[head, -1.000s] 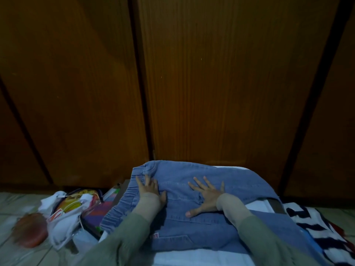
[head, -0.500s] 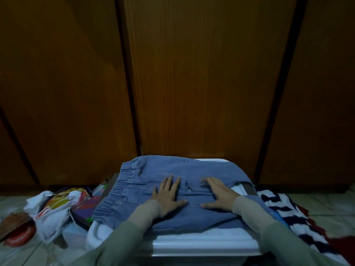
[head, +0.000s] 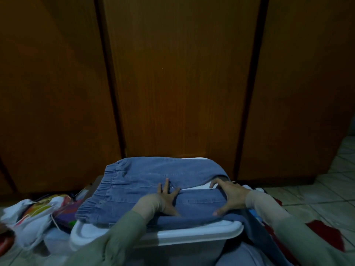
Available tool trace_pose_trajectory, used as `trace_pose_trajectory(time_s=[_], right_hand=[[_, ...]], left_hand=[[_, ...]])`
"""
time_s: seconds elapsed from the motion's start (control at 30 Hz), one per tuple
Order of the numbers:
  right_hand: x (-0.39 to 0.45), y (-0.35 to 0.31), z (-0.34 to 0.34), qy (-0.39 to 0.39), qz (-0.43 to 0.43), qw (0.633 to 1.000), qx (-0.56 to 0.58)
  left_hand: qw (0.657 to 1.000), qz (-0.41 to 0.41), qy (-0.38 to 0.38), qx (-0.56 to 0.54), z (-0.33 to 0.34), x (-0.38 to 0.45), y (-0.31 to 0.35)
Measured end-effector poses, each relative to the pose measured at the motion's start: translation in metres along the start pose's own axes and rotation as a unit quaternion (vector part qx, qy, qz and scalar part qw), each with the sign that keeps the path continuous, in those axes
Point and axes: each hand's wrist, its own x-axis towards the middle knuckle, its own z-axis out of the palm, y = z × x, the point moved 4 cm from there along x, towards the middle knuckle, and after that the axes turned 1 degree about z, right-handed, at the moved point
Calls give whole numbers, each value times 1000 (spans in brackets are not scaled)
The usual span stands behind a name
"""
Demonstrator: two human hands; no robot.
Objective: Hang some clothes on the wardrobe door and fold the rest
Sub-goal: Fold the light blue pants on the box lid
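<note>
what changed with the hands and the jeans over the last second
The right hand slid out to the right edge of the jeans, fingers now spread over the fold there. The left hand shifted toward the middle and presses flat. The jeans still lie on the white bin lid, before the wardrobe doors.

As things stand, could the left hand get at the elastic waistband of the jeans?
Probably yes. The left hand lies flat on the jeans, and the waistband sits uncovered just to its left, with nothing between them.
</note>
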Motion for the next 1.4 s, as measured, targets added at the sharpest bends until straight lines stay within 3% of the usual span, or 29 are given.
trace_pose_trajectory(time_s=[0.07,0.2,0.33,0.47,0.6,0.8,0.97,1.17,1.23,1.33,1.4], right_hand=[[-7,5,0,16,3,999,35],[-17,22,-9,126,8,986,105],[-18,41,-8,102,72,992,23],[-18,49,-10,84,45,991,96],[-16,44,-21,118,19,986,115],[-8,49,-13,61,98,992,50],[-4,34,-15,163,51,985,14],[-6,31,-16,222,27,972,-68],[-8,28,-14,219,-2,975,-46],[-11,21,-7,142,-17,985,95],[-14,15,-4,106,-22,986,125]], left_hand=[[999,-23,-7,32,-5,0,11],[999,-18,-2,43,-15,7,34],[999,43,9,28,-12,15,56],[999,27,32,-13,-12,26,59],[993,-4,88,-72,-20,40,48],[985,-19,126,-120,-31,39,31],[967,-33,194,-161,-34,44,1],[958,-11,180,-221,-12,45,1],[965,-3,166,-202,-5,44,2],[979,1,147,-142,1,42,6],[983,-6,138,-123,1,40,7]])
